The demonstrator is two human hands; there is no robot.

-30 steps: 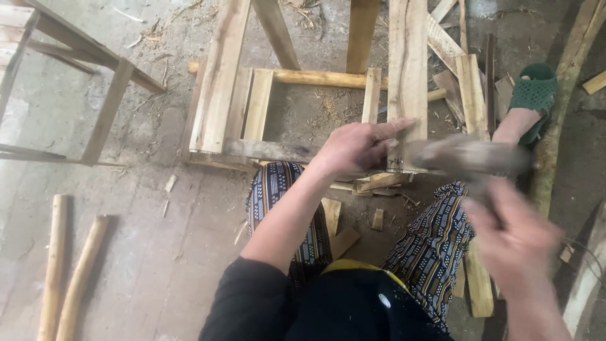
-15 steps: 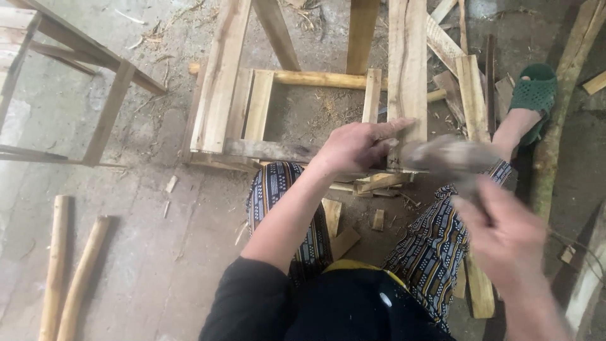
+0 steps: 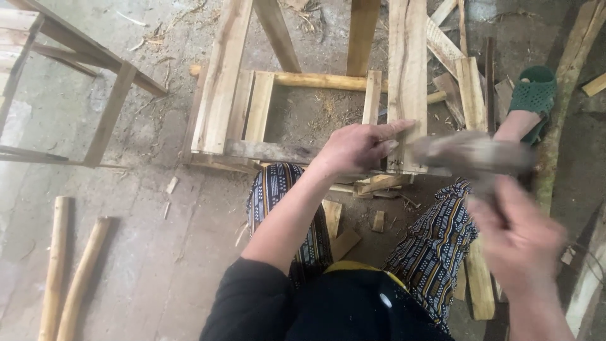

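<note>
under my left hand [image 3: 358, 146] the pale slatted wooden frame [image 3: 252, 113] is rough, unfinished timber; my right hand [image 3: 517, 237] grips a dull, matt grey blurred tool [image 3: 470, 153].

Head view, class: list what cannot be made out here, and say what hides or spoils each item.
- The tool in the right hand: motion blur smears it, so its kind and the grip are unclear.
- What the left hand presses on the wooden frame: covered by its fingers.
- The foot in the green sandal: partly behind the blurred tool.
- The second wooden frame: cut off by the left edge.
</note>
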